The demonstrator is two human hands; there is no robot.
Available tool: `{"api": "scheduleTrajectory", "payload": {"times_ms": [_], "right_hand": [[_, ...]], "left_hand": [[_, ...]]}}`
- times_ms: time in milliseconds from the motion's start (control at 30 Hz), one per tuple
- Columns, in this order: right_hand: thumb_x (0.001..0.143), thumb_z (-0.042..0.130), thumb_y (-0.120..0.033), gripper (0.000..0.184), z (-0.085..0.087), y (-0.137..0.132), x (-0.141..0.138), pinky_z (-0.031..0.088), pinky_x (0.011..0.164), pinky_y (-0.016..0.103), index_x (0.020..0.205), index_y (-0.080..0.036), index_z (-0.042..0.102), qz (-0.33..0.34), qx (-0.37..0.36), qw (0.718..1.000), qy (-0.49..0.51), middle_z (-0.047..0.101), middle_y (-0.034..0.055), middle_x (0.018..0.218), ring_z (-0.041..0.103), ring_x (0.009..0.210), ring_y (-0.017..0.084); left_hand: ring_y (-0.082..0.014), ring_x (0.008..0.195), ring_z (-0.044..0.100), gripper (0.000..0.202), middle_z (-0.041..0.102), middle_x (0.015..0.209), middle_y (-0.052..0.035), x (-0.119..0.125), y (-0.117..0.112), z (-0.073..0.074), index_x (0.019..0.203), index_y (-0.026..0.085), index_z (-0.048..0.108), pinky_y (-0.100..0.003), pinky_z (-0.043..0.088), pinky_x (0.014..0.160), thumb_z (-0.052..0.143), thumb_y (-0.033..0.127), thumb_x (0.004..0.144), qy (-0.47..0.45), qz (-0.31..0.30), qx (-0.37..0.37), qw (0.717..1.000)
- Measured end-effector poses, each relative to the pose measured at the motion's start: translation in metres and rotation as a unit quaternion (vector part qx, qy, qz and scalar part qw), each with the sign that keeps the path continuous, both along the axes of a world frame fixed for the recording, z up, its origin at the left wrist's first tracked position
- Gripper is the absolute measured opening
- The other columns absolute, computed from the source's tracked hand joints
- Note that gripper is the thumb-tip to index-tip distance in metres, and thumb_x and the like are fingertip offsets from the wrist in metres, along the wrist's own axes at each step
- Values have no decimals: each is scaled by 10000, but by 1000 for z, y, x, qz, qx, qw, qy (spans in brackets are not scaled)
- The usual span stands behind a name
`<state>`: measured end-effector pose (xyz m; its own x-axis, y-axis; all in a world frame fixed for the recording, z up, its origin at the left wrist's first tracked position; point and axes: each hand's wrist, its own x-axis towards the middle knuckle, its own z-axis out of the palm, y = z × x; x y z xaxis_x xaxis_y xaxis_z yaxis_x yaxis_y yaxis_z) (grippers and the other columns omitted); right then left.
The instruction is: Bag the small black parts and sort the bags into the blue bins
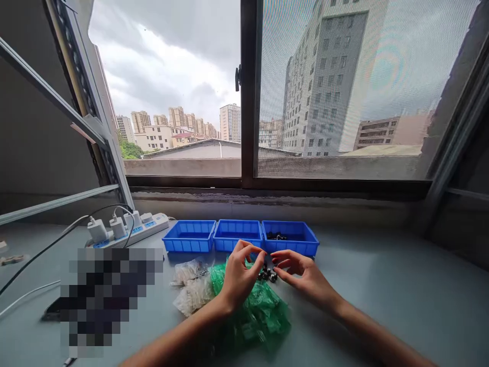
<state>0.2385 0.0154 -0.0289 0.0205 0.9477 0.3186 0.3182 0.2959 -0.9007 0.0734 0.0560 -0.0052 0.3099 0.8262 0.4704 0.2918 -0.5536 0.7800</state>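
My left hand (241, 275) is above a green plastic bag (269, 306), thumb and index finger pinched together. Whatever is between those fingertips is too small to make out. Facing it from the right, my right hand (303, 275) has its thumb apart from its curved fingers and shows nothing in its grasp. Small black and silver parts (272, 277) lie on the table between the hands, beside the bag. Clear plastic bags of pale pieces (194, 295) lie left of the green bag, partly covered by it.
Behind the hands stand three blue bins in a row: left (189, 247), middle (229, 245) and right (311, 248). Black parts (276, 236) lie in the right bin. A power strip (155, 224) with plugs and cables is at the left, near a blurred-out dark object (110, 295).
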Motion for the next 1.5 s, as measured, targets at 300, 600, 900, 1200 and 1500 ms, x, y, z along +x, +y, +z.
{"api": "scheduleTrajectory", "payload": {"times_ms": [300,600,900,1200,1500], "right_hand": [[561,743,-597,545,-8,3,-3,465,623,285,936,-209,674,6,-81,981,174,676,14,708,607,681,159],[548,779,-546,513,-17,8,-4,453,597,263,923,-211,676,8,-90,972,217,688,35,807,616,727,164],[494,769,-596,575,-17,11,-1,412,490,243,903,-199,690,-18,-82,978,190,702,69,791,622,738,207],[454,777,-603,602,-10,7,-4,352,438,208,913,-217,722,0,-128,972,198,686,52,777,541,610,136],[514,734,-651,521,14,-11,-15,299,440,193,740,-181,727,81,-158,969,171,525,-11,593,391,515,69]], "left_hand": [[-158,774,573,124,600,876,-35,0,-5,-5,826,256,729,-274,470,707,700,305,716,48,-41,25,998],[-179,780,586,114,615,844,-30,0,-7,-3,721,239,720,-299,475,706,766,312,648,76,0,22,997],[-156,747,584,74,615,817,-37,1,-6,-9,753,217,717,-281,485,698,666,265,732,49,-17,50,997],[-136,685,526,137,600,798,-38,1,-9,-4,784,194,686,-261,462,653,582,282,771,43,-25,58,997],[-123,685,518,133,587,802,-34,0,-10,-1,777,182,669,-247,453,650,583,282,791,24,-52,57,997]]}}
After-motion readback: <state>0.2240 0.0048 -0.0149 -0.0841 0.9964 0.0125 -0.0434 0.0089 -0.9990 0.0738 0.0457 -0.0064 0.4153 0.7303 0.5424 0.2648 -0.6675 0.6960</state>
